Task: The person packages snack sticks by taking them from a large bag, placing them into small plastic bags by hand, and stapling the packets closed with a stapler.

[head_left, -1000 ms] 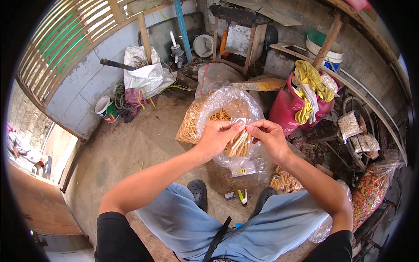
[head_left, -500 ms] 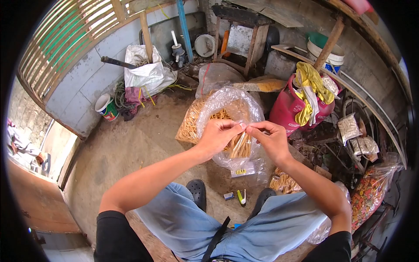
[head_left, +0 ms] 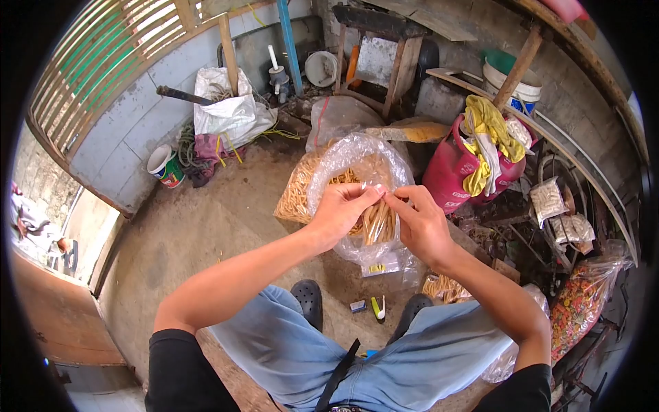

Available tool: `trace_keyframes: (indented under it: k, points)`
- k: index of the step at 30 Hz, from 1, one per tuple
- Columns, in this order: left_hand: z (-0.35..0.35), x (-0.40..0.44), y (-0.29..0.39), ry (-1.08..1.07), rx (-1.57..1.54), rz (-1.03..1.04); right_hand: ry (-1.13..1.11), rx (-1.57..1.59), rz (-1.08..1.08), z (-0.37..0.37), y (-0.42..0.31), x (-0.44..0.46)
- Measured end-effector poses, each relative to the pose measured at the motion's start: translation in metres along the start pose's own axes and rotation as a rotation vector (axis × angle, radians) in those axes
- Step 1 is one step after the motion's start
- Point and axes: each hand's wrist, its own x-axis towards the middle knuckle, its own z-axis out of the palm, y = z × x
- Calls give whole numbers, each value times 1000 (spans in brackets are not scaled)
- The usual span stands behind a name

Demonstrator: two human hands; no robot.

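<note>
A small clear plastic bag of stick snacks hangs from my two hands. My left hand pinches its top edge between thumb and finger. Close beside it, almost touching, my right hand is closed on the same edge. Beneath them stands a large open plastic bag with brown stick snacks inside. More of the sticks show through its left side. Just below my hands, flat clear packaging with a yellow label lies against the big bag. Filled packets of sticks rest on the floor at right.
Between my shoes lie a green stapler and a small blue box. A pink gas cylinder draped with yellow cloth stands at right. A tall bag of colourful snacks leans by the right wall. A white sack sits further back.
My right hand has turned slightly, its fingers curling more over the small bag's top edge. My left hand stays nearly in place, and the view has shifted a little.
</note>
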Motion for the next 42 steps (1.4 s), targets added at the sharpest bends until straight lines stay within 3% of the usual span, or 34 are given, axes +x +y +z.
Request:
trace_keyframes:
  k: [4,7,9,10,12,17,20,29,31,35,41,42]
  points:
    - [-2,1,3,-23,45,70,-17,7,12,-3,-2,3]
    - [-1,2,1,-32,135,200,45,271,130,3,2,1]
    - [1,-4,8,-25,268,227,21,643,421,4,4,1]
    - [3,-7,12,-20,403,255,20,643,421,3,5,2]
    - [4,-3,4,-14,391,302,-83,802,733,1,5,5]
    - [6,-3,-2,1,382,377,-159,857,783,3,16,-1]
    - [5,-5,1,30,599,370,-178,885,816,3,14,0]
    - [2,-1,-3,-56,382,318,-118,988,840,7,16,0]
    - [1,2,-5,-66,127,253,-99,1012,855,7,16,0]
    - [-2,3,0,-10,157,235,-76,1079,865,7,20,0]
    - [-4,6,-2,-32,187,348,-55,1093,891,9,16,2]
    - [-4,6,-3,-15,293,447,-31,1102,899,9,15,2]
